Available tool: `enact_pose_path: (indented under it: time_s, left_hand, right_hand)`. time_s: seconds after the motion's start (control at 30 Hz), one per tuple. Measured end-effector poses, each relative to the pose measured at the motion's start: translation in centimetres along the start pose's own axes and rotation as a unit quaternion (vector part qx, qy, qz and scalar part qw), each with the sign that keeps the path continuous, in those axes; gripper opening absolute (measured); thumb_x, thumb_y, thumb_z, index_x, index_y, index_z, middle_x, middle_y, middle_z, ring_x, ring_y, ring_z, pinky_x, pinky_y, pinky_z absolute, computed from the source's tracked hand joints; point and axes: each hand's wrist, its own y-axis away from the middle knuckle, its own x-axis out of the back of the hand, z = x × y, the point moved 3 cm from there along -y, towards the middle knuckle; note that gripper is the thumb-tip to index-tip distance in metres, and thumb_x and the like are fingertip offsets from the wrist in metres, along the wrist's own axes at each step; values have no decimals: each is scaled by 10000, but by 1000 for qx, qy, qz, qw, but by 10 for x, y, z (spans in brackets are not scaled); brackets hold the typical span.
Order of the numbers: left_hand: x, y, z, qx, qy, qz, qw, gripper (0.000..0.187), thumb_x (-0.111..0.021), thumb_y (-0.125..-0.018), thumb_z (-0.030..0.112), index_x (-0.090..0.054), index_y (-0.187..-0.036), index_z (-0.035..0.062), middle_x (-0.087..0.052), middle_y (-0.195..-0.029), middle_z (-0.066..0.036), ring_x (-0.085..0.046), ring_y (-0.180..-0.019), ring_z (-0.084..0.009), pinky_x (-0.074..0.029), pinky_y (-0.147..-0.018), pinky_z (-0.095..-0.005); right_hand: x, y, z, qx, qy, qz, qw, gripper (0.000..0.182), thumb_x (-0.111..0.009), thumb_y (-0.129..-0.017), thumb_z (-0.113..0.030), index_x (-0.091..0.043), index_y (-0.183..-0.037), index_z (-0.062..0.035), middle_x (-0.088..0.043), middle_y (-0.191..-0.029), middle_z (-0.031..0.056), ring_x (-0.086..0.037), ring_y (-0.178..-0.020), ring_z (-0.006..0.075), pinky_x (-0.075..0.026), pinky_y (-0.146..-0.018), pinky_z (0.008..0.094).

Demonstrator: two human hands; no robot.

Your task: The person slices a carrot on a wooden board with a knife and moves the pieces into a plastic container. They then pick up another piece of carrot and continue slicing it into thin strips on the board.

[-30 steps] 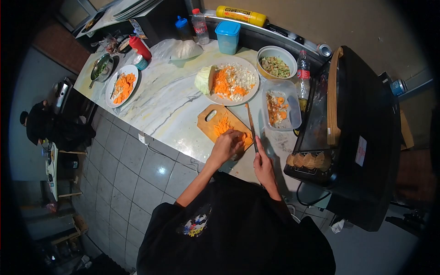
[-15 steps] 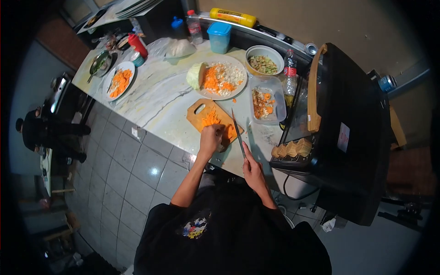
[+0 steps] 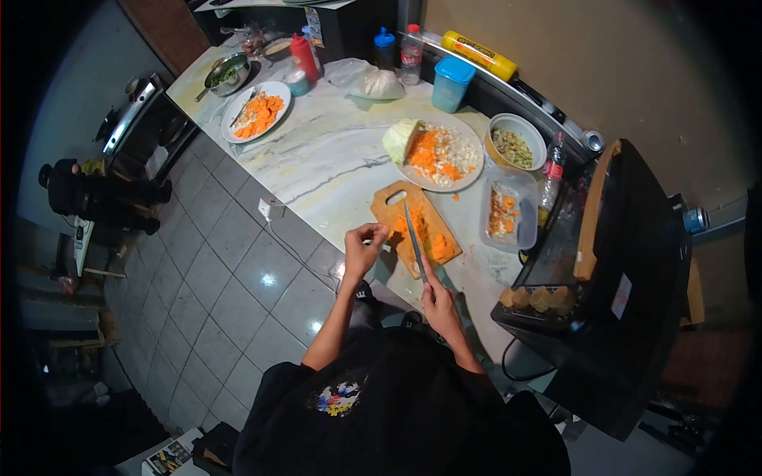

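My right hand [image 3: 440, 301] is wrapped round the handle of a knife [image 3: 413, 238], whose long blade points away over the wooden cutting board [image 3: 391, 205]. Cut carrot [image 3: 439, 247] lies on the board, on both sides of the blade. Just left of the board's near edge is my left hand [image 3: 364, 247], its fingers curled and pinched together; what they hold, if anything, is too small to make out. Beyond the board, a large plate [image 3: 468, 176] bears chopped carrot, pale chopped pieces and a cut cabbage [image 3: 400, 140].
A plastic container [image 3: 526, 228] and a bowl [image 3: 540, 141] of chopped food stand to the right, near a black grill-like appliance [image 3: 627, 293]. A carrot plate [image 3: 230, 131] and metal pan [image 3: 227, 73] are far left. Another person [image 3: 87, 194] stands across the room.
The view has shifted, so the counter sits lower and further right. My left hand has come off the carrots to the board's left side. The knife has moved over the board.
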Motion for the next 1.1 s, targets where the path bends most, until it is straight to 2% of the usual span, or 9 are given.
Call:
enact_pose_path:
  time_s: [0.17,0.27,0.33,0.37,0.43,0.57,0.73,0.9,1.1]
  left_hand:
    - [25,-15,-15,36,62,-21,997,250,-698,-916,242,-699,-940,-8,-666,-772,-15,-594,-686,-71,-486,-584,-232]
    - [50,-28,-7,59,124,1,991,256,-680,-929,230,-686,-933,-25,-663,-821,-32,-607,-698,-87,-512,-597,-243]
    - [66,-31,-3,72,137,13,988,249,-658,-943,199,-682,-961,-48,-661,-873,-55,-625,-722,-104,-541,-627,-257]
    - [73,-25,-5,76,136,25,987,249,-658,-943,199,-682,-961,-48,-661,-873,-55,-625,-722,-104,-541,-627,-257]
    - [80,-28,-3,76,135,36,987,240,-645,-948,168,-682,-1008,-62,-666,-904,-66,-640,-750,-118,-556,-659,-260]
    - [77,-4,-5,86,142,71,984,256,-654,-940,153,-679,-1055,-74,-683,-940,-97,-663,-796,-138,-566,-696,-261]
    - [51,32,-14,122,155,43,979,279,-683,-919,136,-662,-1109,-67,-693,-985,-111,-684,-806,-155,-561,-744,-266]
    - [42,49,-20,120,124,25,985,303,-708,-906,184,-674,-1082,-60,-700,-899,-89,-668,-808,-134,-555,-733,-269]
    - [28,48,-14,95,116,20,989,275,-724,-895,196,-704,-1023,-47,-700,-829,-67,-635,-774,-103,-524,-683,-249]
  right_hand:
    - [-35,-43,-8,44,-33,10,998,631,-441,-899,27,-335,-1499,-136,-561,-825,271,-537,-580,359,-448,-596,376]
    - [-52,-68,-16,10,-20,-29,999,614,-442,-906,20,-348,-1493,-133,-589,-852,261,-546,-603,363,-447,-602,380]
    - [-62,-74,-20,94,-11,-10,995,585,-400,-969,-30,-309,-1526,-180,-450,-566,52,-476,-498,131,-444,-550,296]
    - [-65,-72,-20,96,-14,-21,995,585,-400,-969,-30,-309,-1526,-180,-450,-566,52,-476,-498,131,-444,-550,296]
    - [-64,-81,-27,35,-37,-65,997,613,-449,-911,17,-357,-1494,-149,-521,-729,191,-510,-558,262,-421,-570,341]
    - [-56,-84,-24,23,-36,-118,992,618,-453,-917,6,-352,-1500,-173,-445,-663,161,-481,-543,233,-415,-560,338]
    - [-44,-80,-6,19,-17,-129,991,608,-448,-911,-5,-366,-1492,-163,-568,-764,230,-528,-539,287,-441,-569,362]
    - [-45,-61,-2,55,-49,-97,993,586,-436,-912,-5,-370,-1483,-122,-618,-911,265,-574,-591,303,-466,-603,353]
    - [-34,-37,-3,31,-52,-117,991,604,-415,-918,17,-351,-1496,-147,-600,-859,247,-544,-581,262,-463,-599,346]
